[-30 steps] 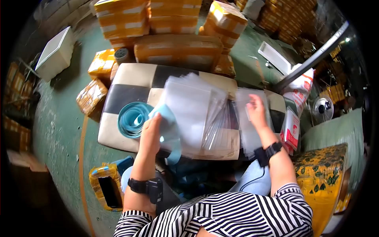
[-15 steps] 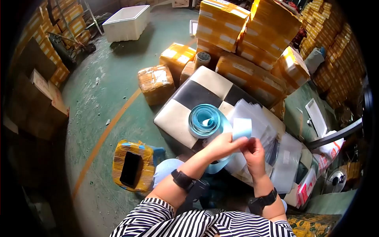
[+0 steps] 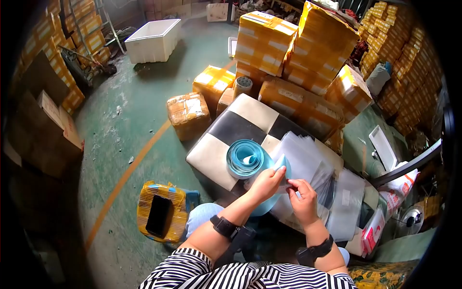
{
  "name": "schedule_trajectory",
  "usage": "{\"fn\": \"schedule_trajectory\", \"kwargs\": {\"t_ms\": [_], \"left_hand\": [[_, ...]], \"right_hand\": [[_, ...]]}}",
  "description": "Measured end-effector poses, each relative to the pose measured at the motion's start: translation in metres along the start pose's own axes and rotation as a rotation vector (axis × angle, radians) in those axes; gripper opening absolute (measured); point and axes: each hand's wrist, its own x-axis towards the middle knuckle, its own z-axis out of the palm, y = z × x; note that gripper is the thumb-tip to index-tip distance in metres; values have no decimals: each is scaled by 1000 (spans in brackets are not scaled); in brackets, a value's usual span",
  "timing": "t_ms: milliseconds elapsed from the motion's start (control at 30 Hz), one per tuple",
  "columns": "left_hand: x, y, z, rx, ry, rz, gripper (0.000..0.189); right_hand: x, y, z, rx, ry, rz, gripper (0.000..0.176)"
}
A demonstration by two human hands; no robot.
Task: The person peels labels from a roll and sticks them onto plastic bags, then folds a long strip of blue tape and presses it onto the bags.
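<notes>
The right hand (image 3: 303, 196) has its grip nearly closed, fingertips together just beside the blue strip (image 3: 280, 164); whether they pinch it, I cannot tell. The left hand (image 3: 267, 183) holds the strip in a closed grip, thumb on top, over the tabletop (image 3: 211, 159). The roll (image 3: 244, 156) lies left of the bags (image 3: 301, 154), inside the left edge. Cartons (image 3: 301, 103) crowd the far edge; leftward, floor (image 3: 125, 130) stretches to a foam box (image 3: 154, 43).
</notes>
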Motion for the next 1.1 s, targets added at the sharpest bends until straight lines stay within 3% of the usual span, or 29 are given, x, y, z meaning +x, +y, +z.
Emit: {"fn": "schedule_trajectory", "kwargs": {"t_ms": [233,333,533,633,733,833,967,1100], "left_hand": [[4,2,4,-153,33,-110,45],[6,1,2,-130,3,-153,44],[7,-3,9,-133,56,-109,47],[8,-7,8,-101,44,-90,48],[12,-16,8,-149,40,-82,45],[11,-9,4,-302,64,-200,41],[16,-7,-4,-485,134,-196,34],[16,-2,-14,-455,220,-196,29]], "right_hand": [[6,1,-4,-224,125,-274,20],[5,1,-5,-236,149,-268,23],[-4,13,3,29,137,49,19],[-3,14,3,-7,122,-20,19],[-2,11,0,-209,151,-237,21],[-4,5,-6,-256,122,-348,21],[-8,-3,-18,9,188,-308,23],[-13,2,-35,397,332,-105,18]]}}
